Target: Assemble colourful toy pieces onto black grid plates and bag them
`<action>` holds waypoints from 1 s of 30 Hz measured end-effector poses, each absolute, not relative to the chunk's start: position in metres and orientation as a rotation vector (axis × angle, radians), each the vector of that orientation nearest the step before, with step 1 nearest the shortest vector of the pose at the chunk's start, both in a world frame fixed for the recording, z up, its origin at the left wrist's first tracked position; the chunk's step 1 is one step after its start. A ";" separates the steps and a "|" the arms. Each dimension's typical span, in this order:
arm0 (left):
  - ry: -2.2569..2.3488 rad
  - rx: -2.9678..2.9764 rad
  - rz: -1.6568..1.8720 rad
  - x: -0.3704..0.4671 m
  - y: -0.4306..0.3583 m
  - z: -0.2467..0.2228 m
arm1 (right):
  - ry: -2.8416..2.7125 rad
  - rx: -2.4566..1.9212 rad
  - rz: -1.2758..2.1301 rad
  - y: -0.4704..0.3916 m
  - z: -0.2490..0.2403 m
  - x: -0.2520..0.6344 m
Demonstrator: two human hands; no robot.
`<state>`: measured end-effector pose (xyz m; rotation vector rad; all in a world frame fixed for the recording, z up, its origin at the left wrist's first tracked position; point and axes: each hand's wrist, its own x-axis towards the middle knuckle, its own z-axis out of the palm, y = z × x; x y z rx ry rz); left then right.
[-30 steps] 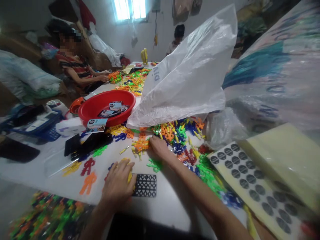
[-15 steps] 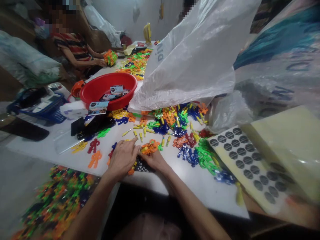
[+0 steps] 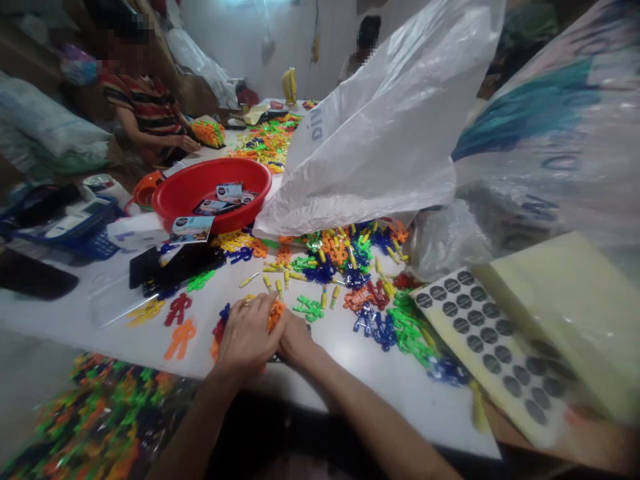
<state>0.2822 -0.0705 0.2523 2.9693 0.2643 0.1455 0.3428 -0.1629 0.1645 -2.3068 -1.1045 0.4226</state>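
Note:
My left hand (image 3: 247, 333) lies palm down with its fingers curled over a bunch of orange plastic figures (image 3: 276, 315). From the right, my right hand (image 3: 296, 339) closes on the same bunch, its fingertips hidden behind the left hand. A black perforated tray edge (image 3: 275, 358) shows slightly beneath the hands. Red and blue figures (image 3: 220, 325) poke out left of the left hand. Just beyond the hands are a green figure (image 3: 309, 307) and several small yellow tubes (image 3: 279, 287). Orange (image 3: 181, 339) and dark red figures (image 3: 178, 309) lie flat to the left.
A red basin (image 3: 210, 217) holding printed cards stands behind, beside a large white plastic sack (image 3: 370, 147). Mixed figures (image 3: 345, 250) are heaped before the sack. Right is a sheet of round black stickers (image 3: 480, 327); left, a blue basket (image 3: 95, 240). A co-worker (image 3: 150, 113) sits far left.
My hands have come together, the right moving left with the orange figures to meet the left hand. The green figure is now uncovered. The view has tilted slightly. The co-worker's hand has lowered.

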 end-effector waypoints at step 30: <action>0.214 3.023 0.251 0.276 -0.063 0.266 | -1.203 -2.613 0.237 -0.146 0.196 0.423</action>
